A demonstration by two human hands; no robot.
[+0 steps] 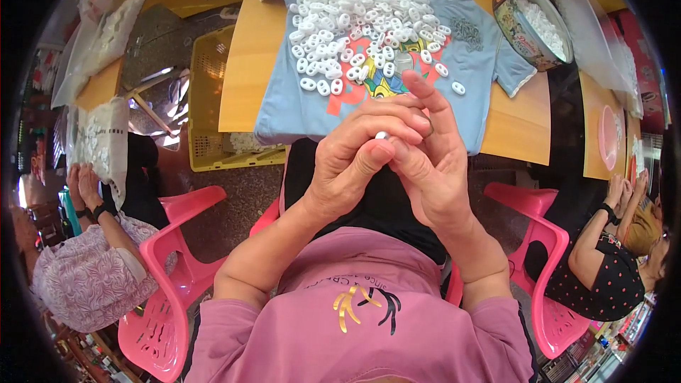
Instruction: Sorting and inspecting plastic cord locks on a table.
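Above my lap, close to the front edge of the shirt-covered table, my two hands meet at the fingertips. Between them shows the tip of a small white plastic piece [381, 135], mostly hidden by fingers. My left hand [355, 152] pinches it between thumb and fingers. The thumb of my right hand [436, 163] presses against it from the other side, with the index finger raised. Beyond the hands, a large heap of white oval two-hole cord locks [362, 18] lies on a light blue shirt [291, 110]. Several loose ones lie along its near edge.
Small metal springs [466, 34] lie right of the heap. A round printed tin [521, 39] of white pieces stands at the table's [521, 120] far right. A yellow crate [206, 113] is at left. People sit on both sides near pink chairs [167, 262].
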